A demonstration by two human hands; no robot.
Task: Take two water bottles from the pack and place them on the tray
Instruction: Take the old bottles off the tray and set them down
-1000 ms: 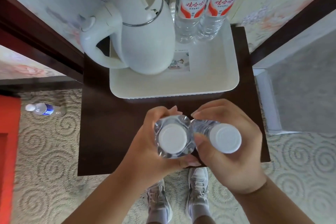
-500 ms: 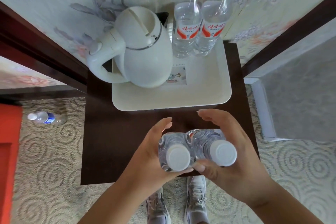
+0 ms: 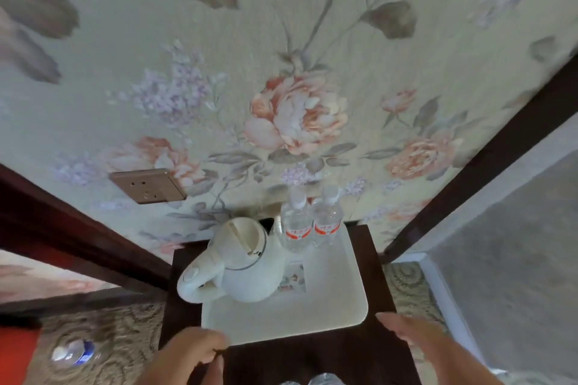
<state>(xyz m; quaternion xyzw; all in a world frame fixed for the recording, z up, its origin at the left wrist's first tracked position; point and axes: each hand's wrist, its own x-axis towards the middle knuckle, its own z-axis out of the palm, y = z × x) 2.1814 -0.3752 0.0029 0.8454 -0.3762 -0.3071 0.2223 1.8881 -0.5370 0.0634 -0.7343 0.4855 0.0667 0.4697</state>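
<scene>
A white tray point(image 3: 316, 319) lies on a small dark table point(image 3: 312, 359). Two clear water bottles with red labels point(image 3: 295, 228) point(image 3: 327, 222) stand side by side at the tray's back right corner. At the bottom edge, the tops of two more clear bottles point(image 3: 323, 379) just show between my hands, mostly cut off. My left hand point(image 3: 187, 356) is loosely curled near the tray's front left corner and holds nothing. My right hand point(image 3: 413, 337) is spread beside the front right corner, apart from the bottles.
A white electric kettle point(image 3: 247, 266) fills the tray's back left. A small card point(image 3: 292, 278) lies on the tray. A bottle with a blue label point(image 3: 73, 352) lies on the patterned carpet at left, near a red surface point(image 3: 15, 353). A wall socket point(image 3: 147, 186) sits on the floral wallpaper.
Both hands have let go of the two bottles and moved apart to either side. The view has tilted up towards the wall, so the bottles now sit at the bottom edge.
</scene>
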